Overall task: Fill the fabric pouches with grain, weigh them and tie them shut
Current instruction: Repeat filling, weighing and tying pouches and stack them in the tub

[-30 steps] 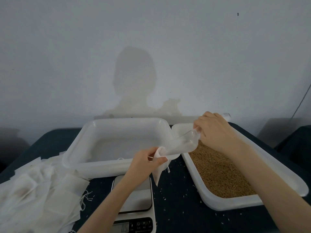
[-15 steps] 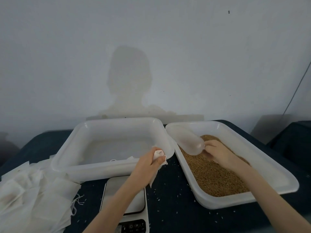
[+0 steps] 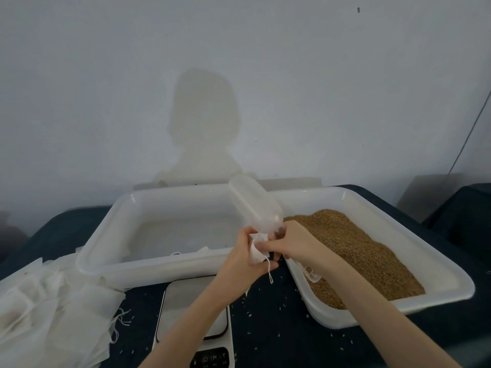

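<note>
Both hands meet above a dark table. The left hand (image 3: 245, 257) pinches a white fabric pouch (image 3: 257, 251); the right hand (image 3: 292, 241) grips a clear plastic scoop (image 3: 255, 205), also touching the pouch. Grain tray (image 3: 398, 227) right, empty tray (image 3: 111, 235) left, scale (image 3: 191, 309) below, spare pouches (image 3: 47, 309) far left.

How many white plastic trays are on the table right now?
2. The left tray sits behind the scale and holds no grain; the right tray beside it holds brown grain. None seems hidden.
</note>
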`<state>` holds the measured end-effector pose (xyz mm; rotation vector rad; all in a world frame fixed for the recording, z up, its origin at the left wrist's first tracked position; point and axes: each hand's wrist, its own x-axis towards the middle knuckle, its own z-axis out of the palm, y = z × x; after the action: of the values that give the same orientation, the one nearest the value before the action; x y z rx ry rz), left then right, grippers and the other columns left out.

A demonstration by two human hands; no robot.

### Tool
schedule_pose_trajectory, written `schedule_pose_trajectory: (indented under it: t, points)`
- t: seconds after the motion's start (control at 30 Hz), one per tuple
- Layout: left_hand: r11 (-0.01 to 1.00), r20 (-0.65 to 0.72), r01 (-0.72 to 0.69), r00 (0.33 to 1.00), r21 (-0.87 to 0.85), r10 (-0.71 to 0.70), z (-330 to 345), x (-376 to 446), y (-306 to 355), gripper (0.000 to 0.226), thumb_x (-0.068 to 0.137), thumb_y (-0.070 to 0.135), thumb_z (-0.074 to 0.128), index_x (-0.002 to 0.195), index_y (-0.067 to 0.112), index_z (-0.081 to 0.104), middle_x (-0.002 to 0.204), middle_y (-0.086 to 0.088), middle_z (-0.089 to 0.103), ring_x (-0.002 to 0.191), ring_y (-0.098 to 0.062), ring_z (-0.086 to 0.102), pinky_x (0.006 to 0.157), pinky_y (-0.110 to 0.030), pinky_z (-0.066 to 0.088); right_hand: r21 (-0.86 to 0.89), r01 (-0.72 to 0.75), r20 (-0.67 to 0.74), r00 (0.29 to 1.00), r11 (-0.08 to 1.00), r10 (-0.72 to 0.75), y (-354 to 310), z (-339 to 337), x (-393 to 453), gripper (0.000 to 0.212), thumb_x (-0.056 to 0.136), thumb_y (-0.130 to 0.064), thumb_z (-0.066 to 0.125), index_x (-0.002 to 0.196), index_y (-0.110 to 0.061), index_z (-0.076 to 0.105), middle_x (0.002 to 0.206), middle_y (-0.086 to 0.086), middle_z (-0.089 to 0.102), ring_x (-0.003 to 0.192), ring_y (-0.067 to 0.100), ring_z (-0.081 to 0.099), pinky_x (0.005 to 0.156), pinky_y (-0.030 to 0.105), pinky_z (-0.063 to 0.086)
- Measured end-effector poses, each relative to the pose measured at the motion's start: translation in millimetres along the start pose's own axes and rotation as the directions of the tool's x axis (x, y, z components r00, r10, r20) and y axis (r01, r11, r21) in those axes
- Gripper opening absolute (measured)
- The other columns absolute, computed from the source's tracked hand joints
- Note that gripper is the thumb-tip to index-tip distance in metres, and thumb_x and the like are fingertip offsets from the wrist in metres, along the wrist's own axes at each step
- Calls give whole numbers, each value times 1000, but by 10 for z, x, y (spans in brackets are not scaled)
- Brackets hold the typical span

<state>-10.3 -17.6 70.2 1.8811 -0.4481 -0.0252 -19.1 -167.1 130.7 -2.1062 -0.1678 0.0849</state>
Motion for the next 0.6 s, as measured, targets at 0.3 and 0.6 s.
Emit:
schedule_pose_trajectory:
  t: [0.3, 0.6]
  points:
    - [999, 96, -41, 995, 35, 38, -109, -72, -15, 65, 64, 41, 77, 119, 44, 43, 102, 34, 54, 100, 11, 53, 84, -12, 46, 38, 108, 93, 989, 993, -111, -264, -97, 78, 19, 79, -14, 73, 78, 2, 63, 53, -10, 58, 51, 1, 58, 48, 9, 41]
    - [986, 8, 79, 997, -145, -78, -79, -103, 41, 36, 76, 30, 69, 108, 21, 53, 95, -6, 64, 69, -15, 64, 69, -36, 58, -294, 97, -81, 989, 951, -125, -296, -286, 40, 28, 73, -33, 75, 65, -13, 56, 60, -4, 53, 54, 9, 47, 56, 23, 37]
